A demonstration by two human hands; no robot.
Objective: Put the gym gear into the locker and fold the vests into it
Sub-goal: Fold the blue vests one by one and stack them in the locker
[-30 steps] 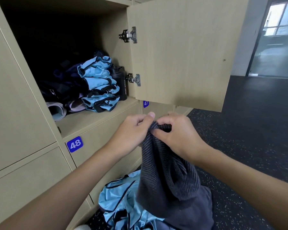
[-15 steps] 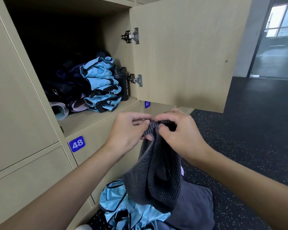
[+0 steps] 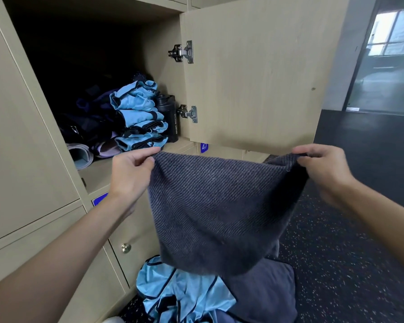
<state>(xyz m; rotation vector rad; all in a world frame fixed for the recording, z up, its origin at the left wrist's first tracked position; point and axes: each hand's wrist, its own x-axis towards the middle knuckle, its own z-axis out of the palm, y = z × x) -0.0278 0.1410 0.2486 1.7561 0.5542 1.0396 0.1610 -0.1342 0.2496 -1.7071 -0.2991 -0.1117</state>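
A dark grey ribbed towel (image 3: pixel 217 206) hangs spread out in front of the locker. My left hand (image 3: pixel 132 170) pinches its upper left corner and my right hand (image 3: pixel 324 166) pinches its upper right corner. Behind them the open locker (image 3: pixel 98 176) holds a stack of folded light-blue vests (image 3: pixel 140 117), a black sport bottle (image 3: pixel 169 117), a rolled mat (image 3: pixel 79 155) and dark gear at the back. On the floor below lie loose light-blue vests (image 3: pixel 180 297) and a dark blue cloth (image 3: pixel 266 292).
The locker door (image 3: pixel 254 71) stands swung open to the right, just above my hands. Closed lockers with a brass knob (image 3: pixel 126 248) sit below and to the left. Dark speckled floor (image 3: pixel 348 264) extends to the right toward a glass door (image 3: pixel 387 61).
My hands were together, bunching the towel's top edge. They have moved apart and the towel now hangs stretched wide between them.
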